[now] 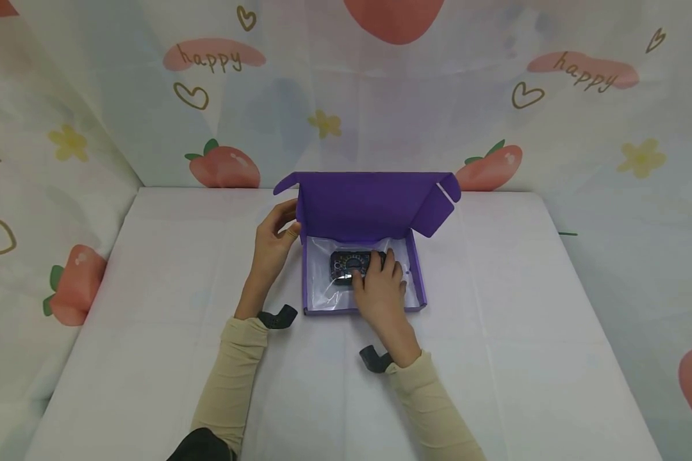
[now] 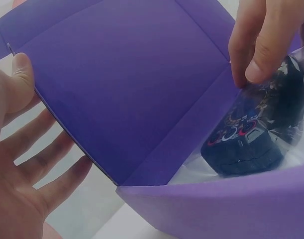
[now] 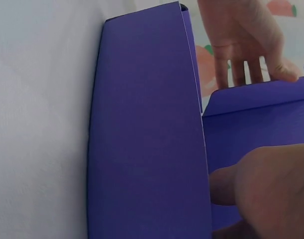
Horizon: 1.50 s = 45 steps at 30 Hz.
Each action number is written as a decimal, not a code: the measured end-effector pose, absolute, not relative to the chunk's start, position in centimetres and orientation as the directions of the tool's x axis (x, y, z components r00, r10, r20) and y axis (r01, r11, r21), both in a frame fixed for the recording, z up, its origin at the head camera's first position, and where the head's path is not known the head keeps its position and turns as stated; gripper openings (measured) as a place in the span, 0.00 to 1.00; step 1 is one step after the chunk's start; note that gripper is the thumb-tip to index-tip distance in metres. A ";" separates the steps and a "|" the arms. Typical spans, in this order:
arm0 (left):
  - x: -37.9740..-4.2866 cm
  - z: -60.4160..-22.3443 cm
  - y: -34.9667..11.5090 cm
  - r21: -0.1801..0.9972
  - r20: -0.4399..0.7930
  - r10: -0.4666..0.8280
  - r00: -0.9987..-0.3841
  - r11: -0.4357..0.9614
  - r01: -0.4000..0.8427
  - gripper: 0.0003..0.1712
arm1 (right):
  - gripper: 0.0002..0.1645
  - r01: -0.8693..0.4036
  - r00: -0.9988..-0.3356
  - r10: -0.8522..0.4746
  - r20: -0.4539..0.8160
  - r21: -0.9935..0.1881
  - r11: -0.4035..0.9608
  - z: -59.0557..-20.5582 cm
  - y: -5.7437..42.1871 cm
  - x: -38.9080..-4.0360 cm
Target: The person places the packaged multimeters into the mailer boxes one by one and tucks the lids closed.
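Note:
A purple cardboard box (image 1: 307, 282) stands with its lid (image 1: 352, 205) raised at the back. Inside, on clear plastic wrapping (image 1: 318, 288), lies a black multimeter (image 1: 341, 267) with a round dial and ringed sockets, also visible in the left wrist view. My left hand (image 1: 273, 240) holds the lid's left side edge, its thumb (image 2: 23, 74) in front and the fingers behind. From the near side my right hand (image 1: 380, 291) reaches into the box and grips the multimeter, thumb and fingers over its right part, which they partly hide.
A white cloth covers the table (image 1: 525, 307). Behind it hangs a printed curtain (image 1: 346, 83) with fruit, hearts and flowers, close behind the lid. Side flaps (image 1: 435, 208) stick out from the lid on the right. Each wrist carries a black camera mount (image 1: 278, 317).

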<state>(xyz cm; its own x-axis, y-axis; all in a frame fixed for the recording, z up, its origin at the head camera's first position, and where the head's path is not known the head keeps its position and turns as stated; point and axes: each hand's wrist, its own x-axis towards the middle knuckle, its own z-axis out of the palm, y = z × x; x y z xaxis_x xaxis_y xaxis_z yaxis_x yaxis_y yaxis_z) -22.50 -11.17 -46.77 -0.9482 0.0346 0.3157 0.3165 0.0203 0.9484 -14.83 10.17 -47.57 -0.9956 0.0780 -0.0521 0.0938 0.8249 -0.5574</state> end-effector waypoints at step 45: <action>-22.4 -46.9 -11.3 0.938 0.340 0.038 -0.940 0.057 0.341 0.26 | 0.31 -0.068 -0.984 0.045 0.173 -0.595 0.801 -47.6 12.7 -16.1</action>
<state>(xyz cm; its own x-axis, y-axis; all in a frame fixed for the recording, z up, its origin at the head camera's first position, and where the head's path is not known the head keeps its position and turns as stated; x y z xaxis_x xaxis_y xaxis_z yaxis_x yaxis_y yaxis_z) -22.41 -11.28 -46.94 -0.9398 0.0384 0.3395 0.3413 0.0567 0.9383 -16.06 12.70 -47.61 -0.9839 0.0454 0.1729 -0.0677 0.8005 -0.5955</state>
